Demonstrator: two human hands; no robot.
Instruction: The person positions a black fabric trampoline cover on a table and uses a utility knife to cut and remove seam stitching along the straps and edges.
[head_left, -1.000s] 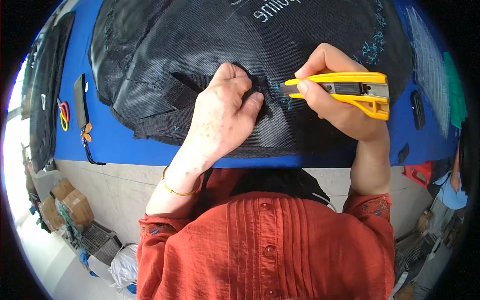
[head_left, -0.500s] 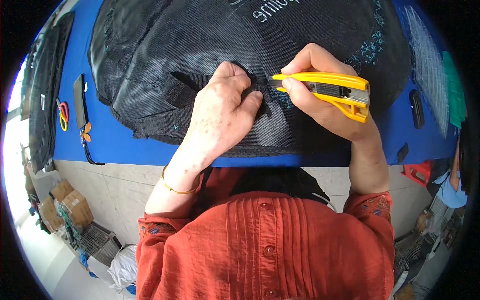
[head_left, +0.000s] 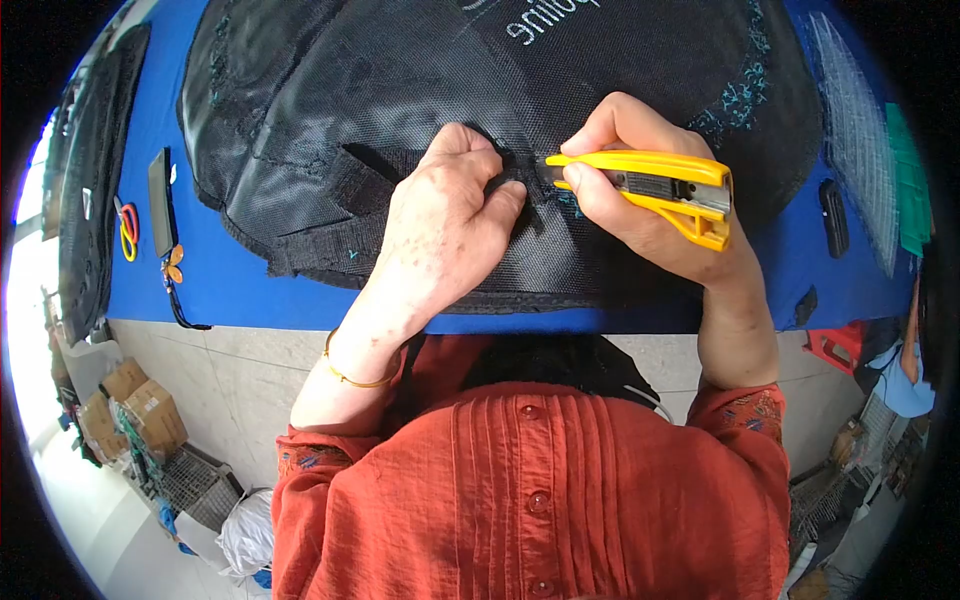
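Observation:
Black mesh fabric (head_left: 400, 70) with pale lettering and teal thread bits (head_left: 742, 98) lies spread over the blue table. My left hand (head_left: 445, 215) is closed on a folded part of this fabric, near a black strap (head_left: 355, 185). In my right hand (head_left: 640, 205) is a yellow cutter (head_left: 665, 165), gripped between thumb and fingers. Its tip points left and is at the fabric, just right of my left fingertips, beside some teal threads (head_left: 568, 203). Whether the blade touches the threads cannot be made out.
At the left of the blue table (head_left: 240, 300) lie scissors (head_left: 128, 232), a phone-like black object (head_left: 160, 200) and more black fabric (head_left: 95, 190). At the right are a dark object (head_left: 834, 218), clear strips (head_left: 855, 130) and green material (head_left: 905, 180). Cardboard boxes (head_left: 155, 412) stand on the floor.
My right hand and the yellow cutter have moved left, closer to my left hand, and the cutter tilts slightly more. My left hand has hardly moved.

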